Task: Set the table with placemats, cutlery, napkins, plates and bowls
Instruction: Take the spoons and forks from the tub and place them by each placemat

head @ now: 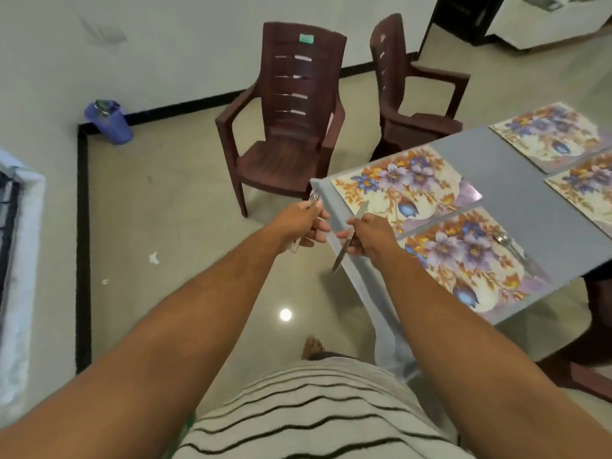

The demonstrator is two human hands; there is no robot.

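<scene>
Head view, near to far. Black-and-white striped shirt (314,415) fills the lower edge; a bare foot (312,346) stands on the glossy beige tiled floor (185,246). Both forearms reach forward to the near corner of the grey table (516,200). Left hand (303,223): fingers curled round a bundle of metal cutlery (313,197), fork tines showing above the fist, handles below; held over the floor, just beside the table corner. Right hand (371,233): fingers pinching a steel table knife (351,236), tilted, blade tip over the table edge. Four floral placemats lie on the table; the nearest floral placemat (463,260) carries a metal spoon (510,245) at its right side, and the second floral placemat (407,183) lies bare beyond the knife. Two brown plastic armchairs (288,127) stand past the table's end, well apart from the hands. A purple plastic bin (111,122) sits in the far wall corner; paper scraps (153,258) lie on the floor.
</scene>
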